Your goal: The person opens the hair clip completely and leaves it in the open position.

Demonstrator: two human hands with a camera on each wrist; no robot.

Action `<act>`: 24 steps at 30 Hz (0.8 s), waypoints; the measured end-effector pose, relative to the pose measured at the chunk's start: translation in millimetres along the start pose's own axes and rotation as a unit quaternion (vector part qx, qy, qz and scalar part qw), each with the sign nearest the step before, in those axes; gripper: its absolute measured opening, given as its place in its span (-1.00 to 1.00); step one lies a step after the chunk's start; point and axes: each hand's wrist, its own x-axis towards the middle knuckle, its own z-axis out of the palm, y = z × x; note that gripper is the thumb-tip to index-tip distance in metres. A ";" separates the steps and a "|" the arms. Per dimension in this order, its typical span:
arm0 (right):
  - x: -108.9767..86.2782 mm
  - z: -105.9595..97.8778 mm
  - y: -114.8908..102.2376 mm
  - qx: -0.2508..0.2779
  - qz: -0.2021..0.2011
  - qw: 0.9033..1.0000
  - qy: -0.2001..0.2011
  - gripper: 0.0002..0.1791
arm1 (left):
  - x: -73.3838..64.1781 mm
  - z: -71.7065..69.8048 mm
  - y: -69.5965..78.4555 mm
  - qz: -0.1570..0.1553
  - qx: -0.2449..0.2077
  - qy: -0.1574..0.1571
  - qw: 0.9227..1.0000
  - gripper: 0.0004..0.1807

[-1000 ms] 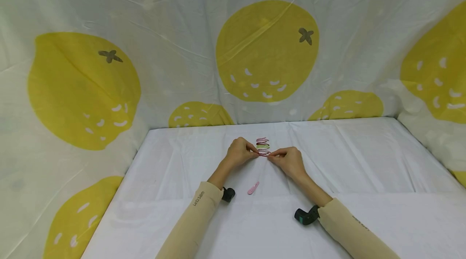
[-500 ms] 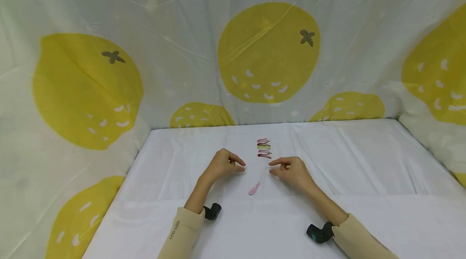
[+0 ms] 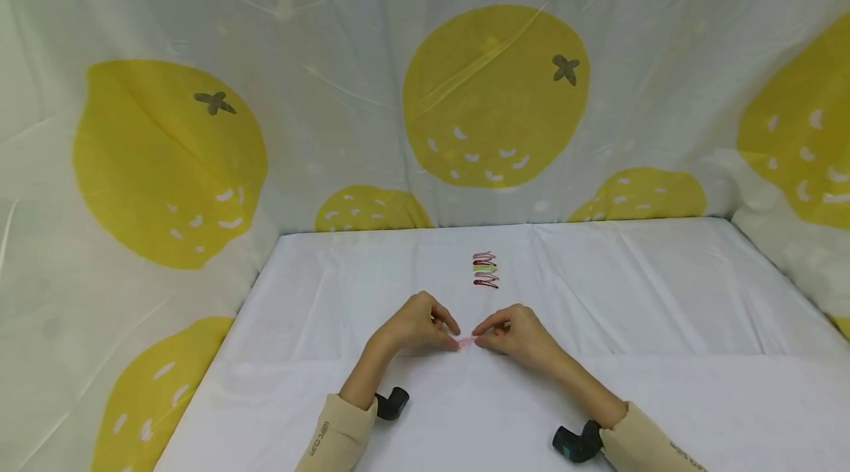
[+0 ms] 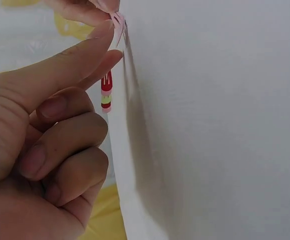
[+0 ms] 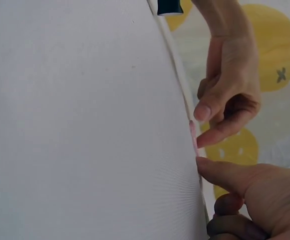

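A pink snap hair clip (image 3: 466,341) lies between my two hands over the white cloth. My right hand (image 3: 521,335) pinches its right end with thumb and index finger. At the clip's left end is my left hand (image 3: 417,323), thumb and index finger spread apart with their tips right by the clip. Its other fingers (image 4: 67,145) are curled towards the palm in the left wrist view. In the right wrist view the pink clip (image 5: 193,132) runs from beside the left thumb down to the right hand's fingertip.
Farther back, a column of several snap hair clips (image 3: 485,270) in pink, red and green lies on the white-covered table (image 3: 598,295). A lemon-print curtain (image 3: 491,96) hangs behind it. Black wrist cameras (image 3: 578,442) stick out inward from both forearms.
Both hands have left the column of clips, drawn back towards the body and come together at the single pink clip. Its right end is now pinched by the right hand.
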 end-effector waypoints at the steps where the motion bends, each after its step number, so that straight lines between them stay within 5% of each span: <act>1: 0.1 0.6 -0.1 -0.004 -0.003 1.000 0.007 -0.94 | -0.3 0.2 0.0 0.000 0.000 -0.001 1.000 -0.86; 9: 0.8 -0.5 -3.0 0.001 0.004 1.000 0.030 -0.95 | 1.7 1.2 -2.1 0.020 0.014 0.016 1.000 -0.93; 14: 0.6 -2.1 -3.1 0.002 0.001 0.998 0.055 -0.95 | 2.7 1.0 -3.7 0.006 -0.013 0.051 0.999 -0.95; 24: -0.6 -1.5 -5.8 -0.039 -0.131 0.982 0.128 -0.85 | 0.2 -2.2 -2.9 -0.020 -0.059 0.052 0.997 -0.86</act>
